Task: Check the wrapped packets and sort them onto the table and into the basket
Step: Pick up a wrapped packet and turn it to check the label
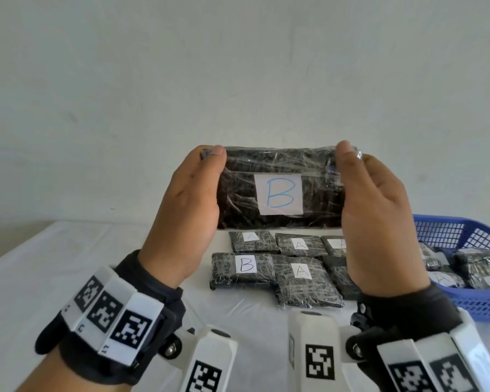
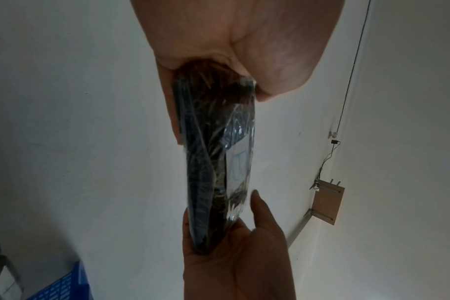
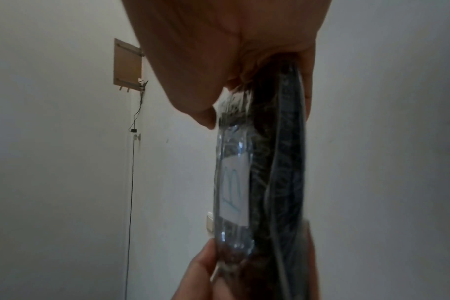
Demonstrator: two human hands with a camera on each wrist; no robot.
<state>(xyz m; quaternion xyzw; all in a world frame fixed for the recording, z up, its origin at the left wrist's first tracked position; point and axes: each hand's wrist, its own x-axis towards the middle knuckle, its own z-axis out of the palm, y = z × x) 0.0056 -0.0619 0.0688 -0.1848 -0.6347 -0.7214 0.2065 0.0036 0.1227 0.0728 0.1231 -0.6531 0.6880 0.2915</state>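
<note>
Both grips, left hand [image 1: 191, 193] and right hand [image 1: 375, 199], clamp packet B [image 1: 279, 188]; below, sorted packets [image 1: 277, 267] occupy bench [image 1: 68, 264] and basket [image 1: 461, 230]; sorting unfinished.

I count one wrapped packet [image 1: 280, 188] held up, seven packets on the surface [image 1: 277, 267], at least three packets in the basket [image 1: 473, 267], and one blue basket [image 1: 464, 230].

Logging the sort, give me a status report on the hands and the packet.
Left hand and right hand grip the B packet by its ends, raised. Basket right. Nothing in the way.
</note>
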